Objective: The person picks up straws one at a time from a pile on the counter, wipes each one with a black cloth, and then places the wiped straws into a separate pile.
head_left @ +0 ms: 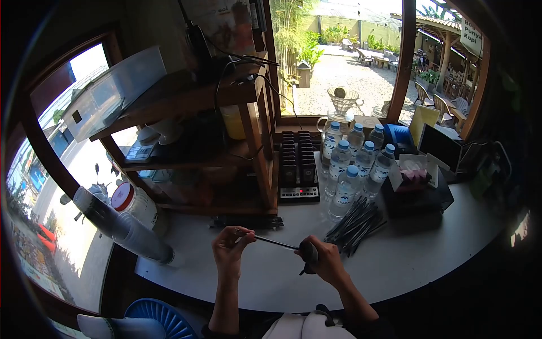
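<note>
Plainly, the straw (276,243) was held in the air just above the bench (395,265), toward its near edge, stretched between the two hands. The left hand (230,244) was pinched shut on one end. The right hand (323,259) was closed round a dark object (308,252) into which the other end ran. Whether that object was a sleeve, a wrapper or something else could not be told from the head view.

The likeliest trouble lay in the straw itself. It was thin and held only at its ends, so any pull or twist of one hand against the other could have kinked it. The left grip was a fingertip pinch, and a slip there could have let the free end spring away and drop past the near edge.

The surroundings added smaller risks. A loose pile of straws (355,226) lay just beside the right hand, and a careless sweep of that wrist could have scattered them across the bench. Behind the pile the bottles (353,164) stood packed close together, so one knocked over could have taken its neighbours with it. The stack of cups (130,231) lay on its side at the left end, well apart from the left hand, and a jolt to the bench could have set it rolling.
</note>
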Demonstrator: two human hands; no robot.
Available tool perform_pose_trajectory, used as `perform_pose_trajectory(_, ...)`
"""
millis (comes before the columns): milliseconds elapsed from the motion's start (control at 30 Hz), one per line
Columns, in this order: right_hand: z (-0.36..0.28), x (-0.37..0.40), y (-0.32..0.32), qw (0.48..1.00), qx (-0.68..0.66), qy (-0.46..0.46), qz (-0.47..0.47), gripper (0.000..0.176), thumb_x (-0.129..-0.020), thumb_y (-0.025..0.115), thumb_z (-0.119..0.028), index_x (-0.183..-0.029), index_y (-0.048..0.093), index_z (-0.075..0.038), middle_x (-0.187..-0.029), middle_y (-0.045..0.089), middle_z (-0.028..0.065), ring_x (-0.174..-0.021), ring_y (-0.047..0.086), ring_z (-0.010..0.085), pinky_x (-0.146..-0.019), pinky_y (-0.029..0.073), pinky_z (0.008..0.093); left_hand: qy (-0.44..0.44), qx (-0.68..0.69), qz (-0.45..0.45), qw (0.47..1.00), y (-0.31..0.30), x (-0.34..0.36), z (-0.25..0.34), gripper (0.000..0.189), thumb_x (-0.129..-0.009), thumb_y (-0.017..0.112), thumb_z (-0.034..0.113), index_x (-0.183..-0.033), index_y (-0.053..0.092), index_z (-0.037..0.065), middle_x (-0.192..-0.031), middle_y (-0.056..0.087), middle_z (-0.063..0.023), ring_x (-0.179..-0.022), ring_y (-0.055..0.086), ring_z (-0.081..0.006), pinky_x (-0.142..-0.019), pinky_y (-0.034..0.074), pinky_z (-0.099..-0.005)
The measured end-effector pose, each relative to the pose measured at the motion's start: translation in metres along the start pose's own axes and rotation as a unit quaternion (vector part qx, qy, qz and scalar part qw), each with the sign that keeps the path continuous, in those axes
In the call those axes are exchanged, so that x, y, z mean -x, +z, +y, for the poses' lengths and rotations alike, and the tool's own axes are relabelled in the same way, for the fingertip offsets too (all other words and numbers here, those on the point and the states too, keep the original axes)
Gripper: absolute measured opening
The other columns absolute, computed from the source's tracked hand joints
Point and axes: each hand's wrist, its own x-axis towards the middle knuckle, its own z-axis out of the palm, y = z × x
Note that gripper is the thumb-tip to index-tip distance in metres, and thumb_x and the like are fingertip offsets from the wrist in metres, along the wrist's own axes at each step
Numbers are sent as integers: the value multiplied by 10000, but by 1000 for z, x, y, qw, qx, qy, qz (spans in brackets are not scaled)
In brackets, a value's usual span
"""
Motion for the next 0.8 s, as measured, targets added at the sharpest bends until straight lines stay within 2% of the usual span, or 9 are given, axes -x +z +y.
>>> perform_pose_trajectory(200, 19, 26, 9, 947, -230, 107, 198, 255, -855, 705, -192, -982, 534, -51, -751, 594, 12, -687, 588, 80, -592, 480, 240, -28, 92, 30, 995, 11, 12, -15, 113, -813, 688, -19, -899, 644, 38, -848, 674, -64, -809, 661, -126, -754, 568, -247)
perform_pose_trajectory(233, 21, 28, 10, 911, -245, 150, 296, 270, -906, 643, -265, -1019, 520, -54, -871, 573, 11, -800, 590, 97, -683, 492, 258, -28, 126, 56, 990, 11, 12, -16, 113, -813, 687, -20, -895, 639, 42, -861, 669, -66, -813, 661, -129, -753, 568, -248)
perform_pose_trajectory(333, 22, 27, 3, 724, -528, 221, 385, 341, -933, 585, -340, -1110, 501, -60, -994, 569, 38, -935, 580, 116, -790, 494, 291, -46, 206, 87, 973, 12, 13, -18, 115, -815, 687, -18, -882, 624, 51, -894, 654, -69, -825, 659, -142, -758, 568, -255)
perform_pose_trajectory(367, 22, 28, 6, 714, -536, 243, 379, 412, -942, 552, -387, -1190, 479, -66, -1051, 562, 45, -1000, 569, 142, -865, 481, 318, -63, 219, 67, 971, 15, 16, -22, 115, -815, 688, -15, -878, 619, 53, -900, 649, -70, -827, 659, -148, -763, 567, -261)
perform_pose_trajectory(467, -12, 22, 16, 696, -608, 250, 289, 424, -936, 571, -357, -1219, 475, -56, -1046, 571, 69, -984, 584, 151, -847, 499, 297, -136, 218, -14, 966, 34, 35, -31, 105, -811, 692, -15, -850, 611, 40, -870, 644, -73, -810, 649, -152, -793, 548, -284)
perform_pose_trajectory(567, -38, 10, 16, 774, -595, 159, 147, 270, -932, 598, -293, -1051, 544, -57, -945, 578, 40, -873, 580, 104, -724, 492, 252, -185, 68, -136, 971, 39, 46, -40, 116, -781, 718, -9, -842, 623, 20, -847, 668, -78, -829, 653, -154, -806, 537, -295)
perform_pose_trajectory(667, -8, 11, 38, 808, -552, 161, 130, 241, -924, 613, -271, -1009, 551, -54, -910, 581, 28, -787, 567, 87, -640, 481, 233, -206, -72, -220, 951, 26, 44, -36, 131, -774, 729, 14, -867, 637, 8, -872, 685, -85, -856, 660, -162, -832, 528, -315)
perform_pose_trajectory(733, -23, 10, 37, 845, -489, 180, 116, 208, -917, 626, -243, -924, 567, -44, -768, 570, 5, -649, 521, 69, -571, 442, 225, -180, -108, -307, 928, 0, 35, -27, 164, -778, 735, 38, -914, 650, 2, -909, 691, -91, -874, 664, -168, -852, 522, -329)
perform_pose_trajectory(800, -29, 7, 39, 904, -383, 175, 77, 213, -915, 631, -239, -880, 576, -36, -693, 554, -1, -617, 505, 61, -557, 425, 227, -155, -163, -263, 938, -12, 29, -15, 236, -822, 719, 125, -1009, 649, 0, -947, 685, -103, -926, 656, -175, -871, 513, -332)
